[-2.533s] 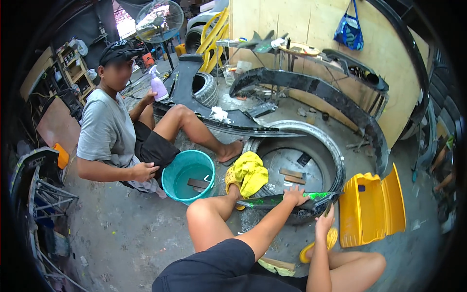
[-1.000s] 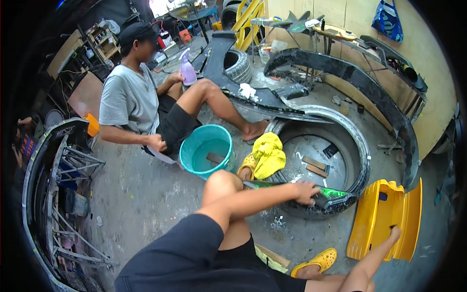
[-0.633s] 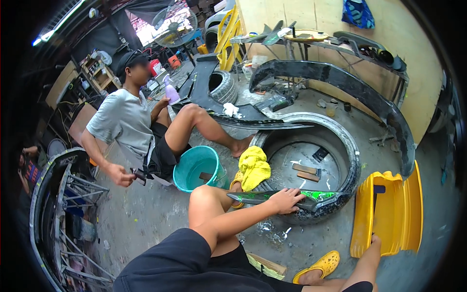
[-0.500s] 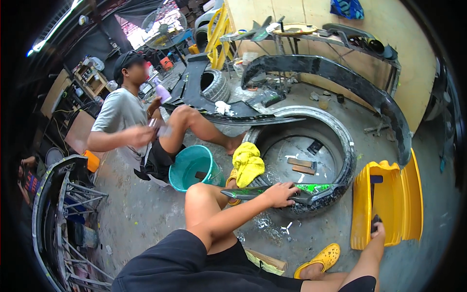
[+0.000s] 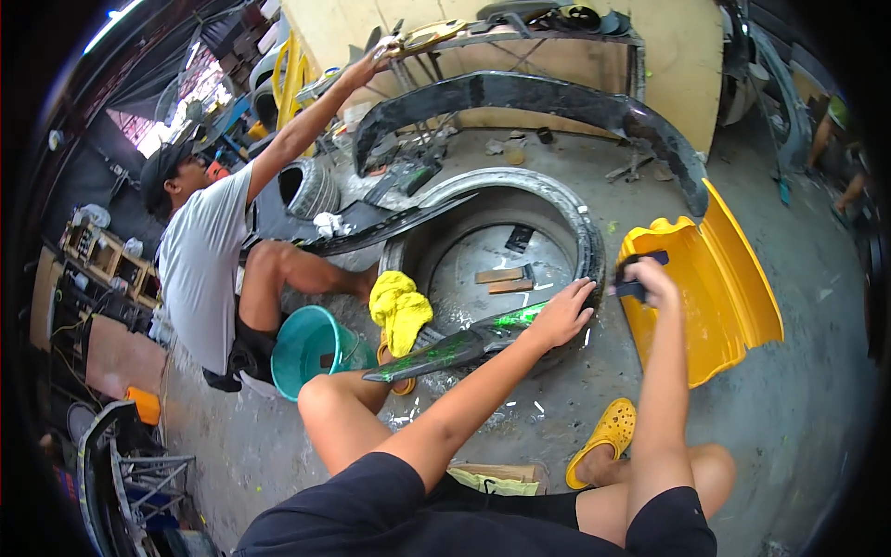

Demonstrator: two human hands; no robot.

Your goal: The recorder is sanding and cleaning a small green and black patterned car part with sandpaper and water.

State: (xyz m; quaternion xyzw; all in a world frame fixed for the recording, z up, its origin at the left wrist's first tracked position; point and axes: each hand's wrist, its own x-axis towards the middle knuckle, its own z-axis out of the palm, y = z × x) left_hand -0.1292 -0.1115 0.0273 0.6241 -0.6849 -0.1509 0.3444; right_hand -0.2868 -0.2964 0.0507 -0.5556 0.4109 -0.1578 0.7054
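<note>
My left hand [image 5: 564, 314] lies flat, fingers stretched, on the right end of a long dark panel [image 5: 444, 349] with bright green patches. The panel's right part rests over the near rim of a large tyre [image 5: 594, 243] lying on the floor; its left end reaches over my knee. My right hand [image 5: 655, 282] is raised beside the yellow bumper-like panel [image 5: 733, 278], fingers curled round a small dark block [image 5: 631, 291] whose kind I cannot make out. A yellow cloth [image 5: 399, 311] hangs over the tyre's left rim.
A teal bucket [image 5: 306, 345] with water stands left of my knee. Beyond it, a person in a grey shirt [image 5: 206, 246] sits, one arm stretched to a cluttered table [image 5: 529, 42]. Wooden blocks [image 5: 501, 278] lie inside the tyre. A long black bumper [image 5: 520, 93] arches behind it.
My right hand has moved up and left from the yellow panel's near end, bringing the dark block. My left hand has flattened out. The other person has swung an arm towards the table; the view has shifted.
</note>
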